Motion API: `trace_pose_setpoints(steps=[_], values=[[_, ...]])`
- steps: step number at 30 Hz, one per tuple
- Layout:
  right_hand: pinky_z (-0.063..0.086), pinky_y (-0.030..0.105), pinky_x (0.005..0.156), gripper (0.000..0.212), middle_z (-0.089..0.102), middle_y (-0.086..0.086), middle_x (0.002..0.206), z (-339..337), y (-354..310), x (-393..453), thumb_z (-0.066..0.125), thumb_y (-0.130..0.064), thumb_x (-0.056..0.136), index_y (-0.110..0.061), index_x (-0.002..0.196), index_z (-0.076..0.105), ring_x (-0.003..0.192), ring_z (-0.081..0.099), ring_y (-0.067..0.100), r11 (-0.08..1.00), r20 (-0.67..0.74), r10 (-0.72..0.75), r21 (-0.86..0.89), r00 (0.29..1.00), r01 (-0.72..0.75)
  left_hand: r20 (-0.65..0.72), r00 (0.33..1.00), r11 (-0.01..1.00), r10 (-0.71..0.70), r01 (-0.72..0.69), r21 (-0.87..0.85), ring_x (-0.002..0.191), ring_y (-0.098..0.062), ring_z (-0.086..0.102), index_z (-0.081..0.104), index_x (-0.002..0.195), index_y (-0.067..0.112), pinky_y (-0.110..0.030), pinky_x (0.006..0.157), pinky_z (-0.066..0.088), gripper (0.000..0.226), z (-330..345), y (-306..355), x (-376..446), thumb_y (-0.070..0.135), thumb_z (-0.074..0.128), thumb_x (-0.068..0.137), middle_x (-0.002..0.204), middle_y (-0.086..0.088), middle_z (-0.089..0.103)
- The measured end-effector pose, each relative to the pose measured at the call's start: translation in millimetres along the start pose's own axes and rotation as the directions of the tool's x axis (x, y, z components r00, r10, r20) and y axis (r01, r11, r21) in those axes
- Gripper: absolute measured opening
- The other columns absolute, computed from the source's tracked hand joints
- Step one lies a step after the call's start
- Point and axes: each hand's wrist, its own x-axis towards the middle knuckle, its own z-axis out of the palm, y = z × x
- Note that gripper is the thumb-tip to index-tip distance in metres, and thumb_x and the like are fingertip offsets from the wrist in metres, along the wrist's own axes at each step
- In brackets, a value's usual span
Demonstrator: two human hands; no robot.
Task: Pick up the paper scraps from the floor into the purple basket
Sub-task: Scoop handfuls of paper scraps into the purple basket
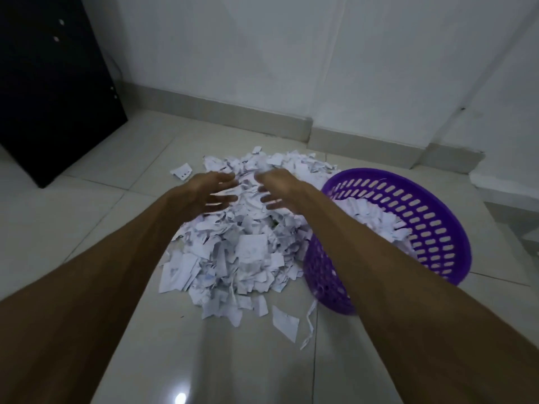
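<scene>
Head view of a two-handed scoop in preparation. The paper scraps [239, 243] lie in a broad heap on the tiled floor [87, 228], with a few strays at the margins, among them a single piece [181, 171] at the far left edge and loose slips [284, 322] on the near side. The purple basket [431, 228] stands just beside the heap on its right, its slotted wall touching the pile and its rim tilted toward it, a placement that appears chosen to keep each transfer short; a layer of scraps [373, 217] already lies inside, so the task is judged partly done, with the larger share still on the floor. Both arms reach forward over the heap. The left hand [210, 193] and the right hand [277, 191] face each other palm to palm over the far part of the pile, fingers spread and gently curved, neither clasping anything; whether the fingertips touch the paper cannot be told. This opposed posture suits gathering a bunch between the palms, since light, loose scraps would slip from a single-handed pinch. A dark cabinet [49, 83] stands at far left against the white wall [262, 53].
</scene>
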Motion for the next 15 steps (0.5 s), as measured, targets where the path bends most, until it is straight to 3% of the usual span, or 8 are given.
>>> trace_pose_setpoints(steps=[4,9,12,15], values=[[0.051,0.046,0.095,0.054,0.048,0.013,0.143,30,27,22,0.063,-0.034,0.095,-0.01,0.142,0.048,0.123,0.053,0.032,0.973,0.146,0.111,-0.219,0.983,-0.077,-0.084,0.988,0.985,-0.133,0.141,0.099,0.101,-0.024,0.066,0.06,0.125,0.012,-0.031,0.079,0.054,0.033,-47,-37,12,0.027,0.058,0.096,0.123,-0.003,0.066],[0.043,0.053,0.104,0.096,0.013,0.004,0.164,70,50,50,0.072,-0.045,0.085,-0.021,0.158,0.013,0.145,0.028,0.034,0.878,0.267,0.182,-0.478,0.946,-0.034,-0.191,0.935,0.899,-0.299,0.343,0.272,0.094,-0.03,0.055,0.053,0.126,0.009,-0.043,0.083,0.05,0.038,-88,-76,24,0.028,0.061,0.094,0.121,-0.012,0.053],[0.042,0.054,0.106,0.112,0.01,0.006,0.164,85,60,66,0.078,-0.049,0.077,-0.022,0.158,0.005,0.146,0.025,0.034,0.838,0.266,0.164,-0.545,0.95,0.008,-0.113,0.91,0.88,-0.398,0.414,0.232,0.09,-0.035,0.059,0.052,0.13,0.009,-0.047,0.079,0.054,0.041,-99,-91,30,0.027,0.061,0.094,0.119,-0.015,0.054],[0.049,0.054,0.098,0.117,0.017,0.006,0.163,94,68,74,0.085,-0.046,0.07,-0.023,0.157,0.01,0.142,0.031,0.034,0.802,0.234,0.174,-0.597,0.956,0.0,-0.033,0.908,0.883,-0.417,0.414,0.223,0.083,-0.029,0.06,0.056,0.128,0.002,-0.045,0.079,0.056,0.041,-94,-101,37,0.021,0.064,0.092,0.106,-0.014,0.059]])
